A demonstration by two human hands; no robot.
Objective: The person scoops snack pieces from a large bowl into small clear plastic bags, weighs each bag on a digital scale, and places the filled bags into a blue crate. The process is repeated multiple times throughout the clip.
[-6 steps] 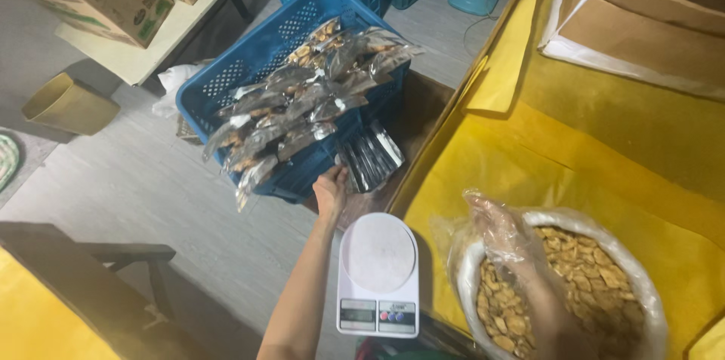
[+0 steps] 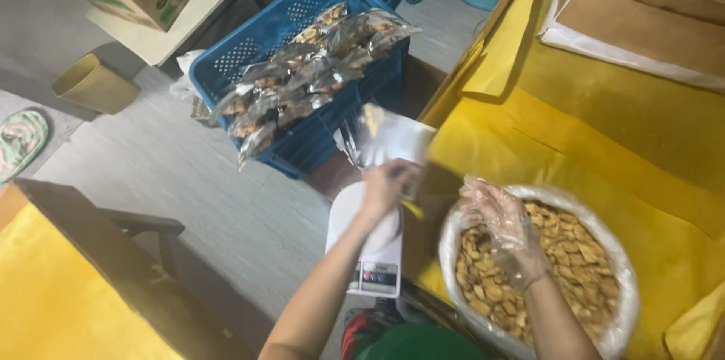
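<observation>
Left hand [image 2: 387, 186] grips an empty pouch [image 2: 393, 137] over the scale [image 2: 370, 254]. Gloved right hand [image 2: 502, 224] loosely open in the snack bowl [image 2: 544, 269]. Crate [image 2: 226, 58] piled with filled packs [image 2: 302, 77]; bowl mostly full.

A clear, empty plastic pouch [image 2: 393, 137] is held up, blurred, above a white kitchen scale [image 2: 368, 254] — beside it, a plastic-lined bowl [image 2: 623, 307] brims with golden-brown snack pieces [image 2: 563, 269].
</observation>
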